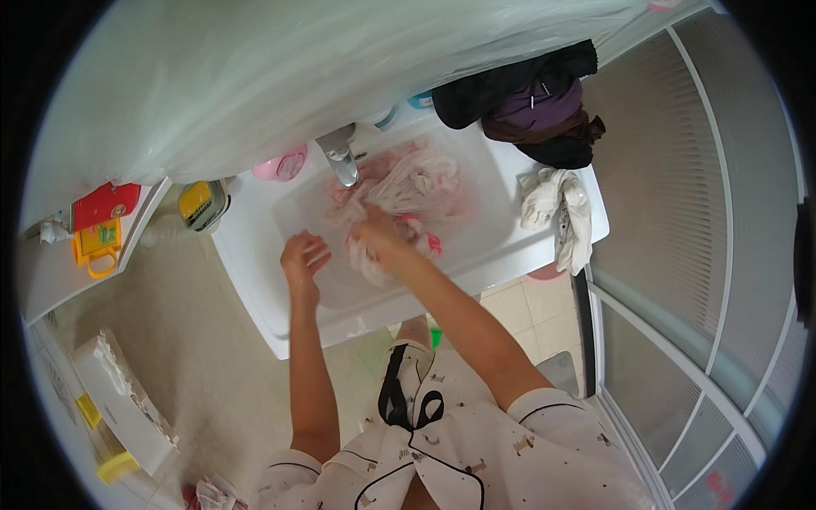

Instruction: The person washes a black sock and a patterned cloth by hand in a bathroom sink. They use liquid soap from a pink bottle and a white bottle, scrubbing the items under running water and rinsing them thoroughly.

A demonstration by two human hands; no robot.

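Note:
Wet white and pink-red laundry (416, 183) lies in cloudy water in the white sink (293, 319), below the silver faucet (342, 161). My right hand (374, 236) reaches into the sink, its fingers closed on a wet white cloth with red parts (365, 262). The fingertips are partly lost in the fabric and blur. To its left, my left hand (304, 257) hovers over the sink's left side, apart from the laundry. Its fingers are loosely bent and spaced, with nothing visible in them.
A pink bowl-like item (280, 165) sits beside the faucet. Dark and purple clothes (531, 106) pile on the back right rim, with a white garment (561, 208) draped over the right edge. A ribbed glass door (671, 170) stands at right; a yellow-topped container (202, 204) is at left.

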